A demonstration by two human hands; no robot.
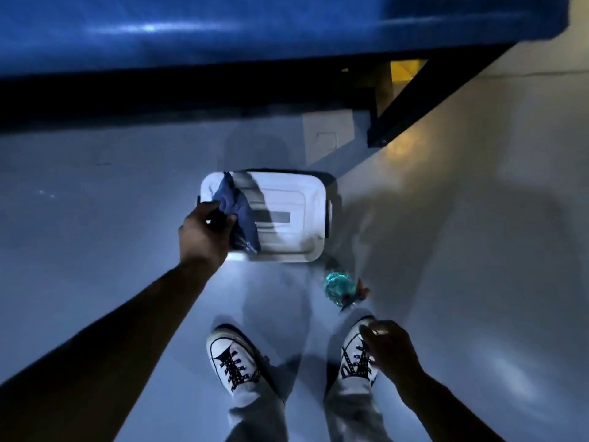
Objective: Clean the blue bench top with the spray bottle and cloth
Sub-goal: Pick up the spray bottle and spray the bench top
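Observation:
The blue bench top [223, 30] runs across the top of the head view, glossy, with a dark edge below it. My left hand [204, 232] grips a blue cloth [237, 215] over the left end of a white lidded box [287, 215] on the floor. A spray bottle [339, 287] with teal liquid and an orange trigger stands on the floor just right of the box's near corner. My right hand [390, 349] hovers low above my right shoe, below the bottle and apart from it, fingers loosely curled around nothing.
The grey floor [95, 218] spreads all around. My two white laced shoes [234, 357] stand below the box. A dark bench leg [411, 103] slants down at the upper right, with something yellow [406, 70] behind it. The picture is dim and blurred.

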